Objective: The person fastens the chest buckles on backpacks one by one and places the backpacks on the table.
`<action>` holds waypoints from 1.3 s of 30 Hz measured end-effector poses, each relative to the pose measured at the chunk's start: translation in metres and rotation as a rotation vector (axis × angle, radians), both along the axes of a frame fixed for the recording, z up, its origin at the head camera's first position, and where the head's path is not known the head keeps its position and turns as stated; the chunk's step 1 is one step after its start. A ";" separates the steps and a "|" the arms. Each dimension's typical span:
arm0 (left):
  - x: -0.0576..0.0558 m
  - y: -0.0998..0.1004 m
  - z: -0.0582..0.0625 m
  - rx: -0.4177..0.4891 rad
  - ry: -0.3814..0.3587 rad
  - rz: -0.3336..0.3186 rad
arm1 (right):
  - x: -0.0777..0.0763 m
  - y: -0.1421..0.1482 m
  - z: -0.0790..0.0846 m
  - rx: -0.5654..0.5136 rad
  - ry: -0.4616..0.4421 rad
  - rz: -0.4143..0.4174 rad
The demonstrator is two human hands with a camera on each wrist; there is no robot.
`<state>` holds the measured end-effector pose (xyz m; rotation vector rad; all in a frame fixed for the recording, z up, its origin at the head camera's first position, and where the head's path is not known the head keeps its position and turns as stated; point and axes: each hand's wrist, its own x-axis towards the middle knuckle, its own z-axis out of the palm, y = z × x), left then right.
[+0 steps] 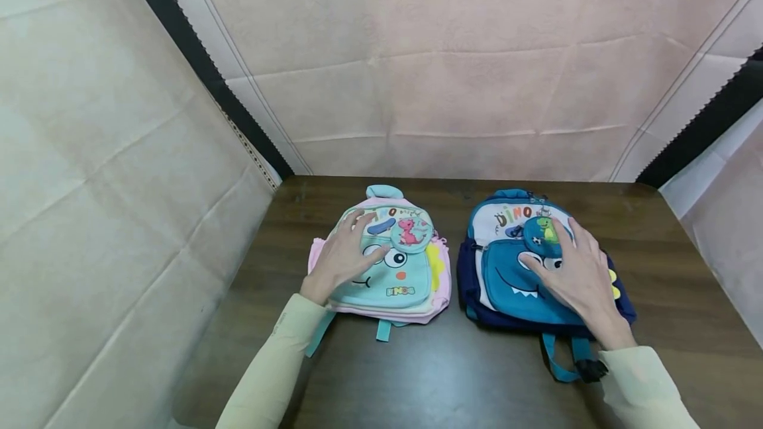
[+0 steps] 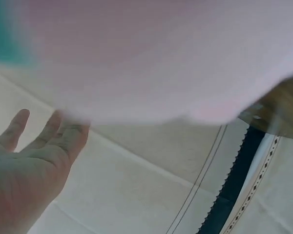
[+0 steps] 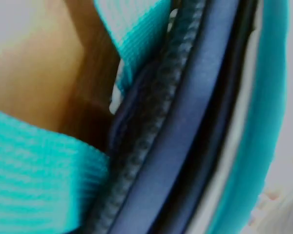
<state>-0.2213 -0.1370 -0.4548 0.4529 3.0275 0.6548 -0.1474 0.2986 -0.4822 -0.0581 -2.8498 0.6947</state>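
Note:
A small pink and mint backpack (image 1: pixel 381 280) with a cartoon face lies front up on the left. Over its upper left side my left hand (image 1: pixel 346 250) is spread, thumb and fingers apart, overlapping the front panel. In the left wrist view the pink fabric (image 2: pixel 151 83) is a close blur, with the fingers (image 2: pixel 44 141) extended beside it. To the right lies a blue dinosaur backpack (image 1: pixel 515 290) marked DINO. My right hand (image 1: pixel 575 270) lies over its right side with fingers extended near the round dinosaur patch (image 1: pixel 541 237). In the right wrist view, its navy edge (image 3: pixel 171 141) fills the middle.
Both bags lie on a dark brown wooden table (image 1: pixel 405 389). Teal straps with a black buckle (image 1: pixel 591 370) hang from the blue bag toward the front; a mint strap (image 1: pixel 383 330) sticks out below the pink one. Pale fabric walls (image 1: pixel 447 71) enclose the table's back and sides.

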 end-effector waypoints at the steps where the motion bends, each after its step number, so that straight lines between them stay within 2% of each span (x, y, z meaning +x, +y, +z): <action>1: -0.001 0.001 0.003 0.009 0.002 -0.004 | 0.004 0.001 0.001 -0.014 0.001 -0.013; 6: -0.005 0.012 0.020 0.006 -0.016 -0.060 | 0.024 0.004 0.008 -0.075 0.002 -0.087; 14: -0.016 0.048 0.049 0.016 -0.025 -0.239 | 0.059 0.009 0.013 -0.203 -0.013 -0.198; 19: -0.026 0.070 0.060 0.001 -0.039 -0.321 | 0.076 0.007 0.012 -0.240 0.027 -0.229; 27: -0.043 0.100 0.062 -0.084 -0.045 -0.395 | 0.096 -0.005 0.003 -0.271 0.049 -0.243; 34: -0.059 0.128 0.056 -0.145 -0.056 -0.407 | 0.106 -0.017 -0.009 -0.305 -0.044 -0.283; 39: -0.071 0.149 0.046 -0.121 -0.051 -0.444 | 0.112 -0.022 -0.018 -0.314 -0.139 -0.315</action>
